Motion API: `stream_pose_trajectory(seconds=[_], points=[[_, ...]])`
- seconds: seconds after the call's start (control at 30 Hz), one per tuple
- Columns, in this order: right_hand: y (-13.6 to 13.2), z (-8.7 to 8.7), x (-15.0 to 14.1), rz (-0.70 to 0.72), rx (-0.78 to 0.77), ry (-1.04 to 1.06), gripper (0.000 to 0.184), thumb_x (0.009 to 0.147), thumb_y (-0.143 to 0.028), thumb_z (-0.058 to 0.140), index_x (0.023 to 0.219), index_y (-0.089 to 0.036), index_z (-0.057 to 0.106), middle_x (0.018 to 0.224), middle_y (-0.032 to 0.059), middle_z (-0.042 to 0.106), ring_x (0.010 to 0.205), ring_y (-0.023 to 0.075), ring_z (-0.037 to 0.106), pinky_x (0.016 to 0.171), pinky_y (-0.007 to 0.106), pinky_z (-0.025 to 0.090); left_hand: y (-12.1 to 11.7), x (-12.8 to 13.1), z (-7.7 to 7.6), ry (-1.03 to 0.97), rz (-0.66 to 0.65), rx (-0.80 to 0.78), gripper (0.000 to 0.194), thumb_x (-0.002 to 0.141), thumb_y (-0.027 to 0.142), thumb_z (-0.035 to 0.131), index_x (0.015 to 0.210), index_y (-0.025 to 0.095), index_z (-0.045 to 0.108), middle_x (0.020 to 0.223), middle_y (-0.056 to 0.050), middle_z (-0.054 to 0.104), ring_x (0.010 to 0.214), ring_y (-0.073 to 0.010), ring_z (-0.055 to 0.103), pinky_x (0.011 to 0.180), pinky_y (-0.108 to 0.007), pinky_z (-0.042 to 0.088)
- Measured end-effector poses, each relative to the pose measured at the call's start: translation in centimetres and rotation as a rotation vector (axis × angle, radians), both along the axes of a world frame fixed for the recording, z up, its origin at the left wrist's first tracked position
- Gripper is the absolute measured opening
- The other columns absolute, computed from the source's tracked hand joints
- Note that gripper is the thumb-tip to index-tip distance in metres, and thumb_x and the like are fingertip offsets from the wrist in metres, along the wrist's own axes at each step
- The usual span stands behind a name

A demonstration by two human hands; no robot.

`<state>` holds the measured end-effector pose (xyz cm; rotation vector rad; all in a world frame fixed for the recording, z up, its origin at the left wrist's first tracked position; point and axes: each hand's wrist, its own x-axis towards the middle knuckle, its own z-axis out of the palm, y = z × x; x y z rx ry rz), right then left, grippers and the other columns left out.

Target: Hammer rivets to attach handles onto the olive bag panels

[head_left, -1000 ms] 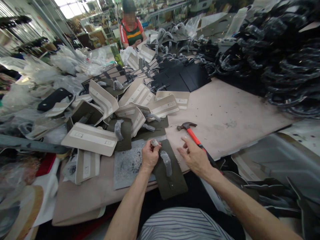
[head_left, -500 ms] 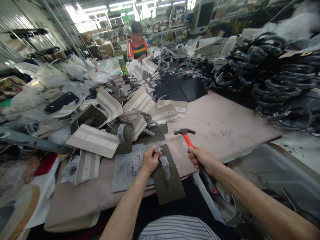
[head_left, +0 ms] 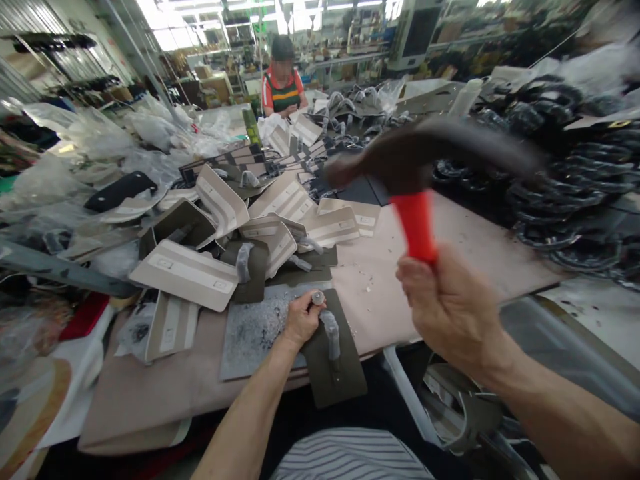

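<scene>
My right hand grips a claw hammer by its red handle, raised high above the table and blurred by motion. Closed around a short metal punch, my left hand stands it upright at the top edge of a dark olive panel. The punch's round end faces up; its lower end is hidden by my fingers. A plastic-wrapped handle is fixed to this panel, which hangs partly over the table edge. Beside my left hand lies a worn grey plate strewn with small scraps.
Beige-backed panels are heaped left of the plate. Black wrapped handles pile up at the right, above a translucent bin. Small bits dot the pinkish tabletop. Across the table sits a co-worker.
My right hand has picked the hammer up from the table and lifted it high towards the camera. My left hand stays on the panel with the punch. The view has tilted up slightly.
</scene>
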<state>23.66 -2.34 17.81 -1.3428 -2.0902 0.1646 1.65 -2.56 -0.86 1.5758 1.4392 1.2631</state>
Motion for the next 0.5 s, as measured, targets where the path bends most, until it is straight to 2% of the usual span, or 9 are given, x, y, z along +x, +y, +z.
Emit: stream_pose_trajectory(seconds=[0.07,0.1,0.17,0.27,0.33,0.4,0.5], points=[[-0.6,-1.3,-0.2,-0.028,0.014,0.024,0.03,0.101,-0.038,0.027,0.085,-0.021,0.046,0.061,0.0006,0.052,0.054,0.0145,0.048,0.054,0.027,0.034,0.0,-0.1,-0.1,0.0,0.001,-0.016,0.012,0.085,0.02,0.059,0.091,0.02,0.069,0.085,-0.002,0.074,0.081,-0.0175,0.069,0.077,-0.028,0.053],[-0.9,-2.4,-0.2,0.018,-0.01,-0.014,0.031,0.1,-0.038,0.029,0.081,-0.022,0.047,0.059,0.0008,0.051,0.052,0.0144,0.047,0.052,0.028,0.032,0.0,-0.1,-0.2,0.011,0.001,-0.026,0.011,0.084,0.02,0.059,0.09,0.02,0.069,0.082,-0.002,0.073,0.078,-0.0172,0.068,0.075,-0.028,0.053],[-1.2,-4.7,0.1,0.161,-0.14,-0.17,0.03,0.098,-0.038,0.037,0.076,-0.022,0.048,0.053,-0.0002,0.051,0.044,0.0127,0.041,0.048,0.028,0.024,0.0,-0.2,-0.3,0.04,-0.003,-0.039,0.008,0.083,0.02,0.061,0.085,0.019,0.068,0.076,-0.001,0.071,0.071,-0.0165,0.066,0.07,-0.027,0.052],[-0.5,-6.7,1.1,0.193,-0.406,-0.409,0.027,0.098,-0.04,0.039,0.083,-0.021,0.052,0.057,0.0004,0.056,0.044,0.0124,0.041,0.049,0.029,0.017,0.0,-0.2,-0.3,0.045,-0.013,-0.032,0.008,0.082,0.019,0.061,0.085,0.019,0.068,0.077,-0.001,0.071,0.072,-0.0161,0.065,0.07,-0.027,0.05],[0.6,-7.7,1.9,0.144,-0.535,-0.423,0.03,0.099,-0.042,0.037,0.088,-0.02,0.053,0.063,0.0018,0.059,0.05,0.0138,0.047,0.051,0.028,0.022,0.0,-0.1,-0.1,0.01,-0.012,-0.018,0.011,0.082,0.017,0.06,0.089,0.02,0.069,0.084,-0.001,0.072,0.079,-0.0166,0.067,0.075,-0.027,0.051],[1.9,-9.2,2.9,0.111,-0.634,-0.344,0.034,0.101,-0.041,0.031,0.086,-0.02,0.053,0.065,0.0018,0.06,0.055,0.014,0.052,0.053,0.026,0.029,0.0,-0.1,0.1,-0.021,-0.007,-0.015,0.012,0.081,0.016,0.061,0.089,0.02,0.069,0.086,-0.002,0.073,0.082,-0.017,0.068,0.078,-0.028,0.052],[3.2,-12.3,3.7,0.007,-0.659,-0.383,0.034,0.102,-0.037,0.03,0.088,-0.018,0.055,0.069,0.0039,0.062,0.062,0.0159,0.058,0.058,0.025,0.037,0.1,-0.1,0.4,-0.042,-0.007,-0.019,0.012,0.079,0.016,0.064,0.089,0.02,0.069,0.085,-0.002,0.073,0.082,-0.0174,0.068,0.078,-0.028,0.052]])
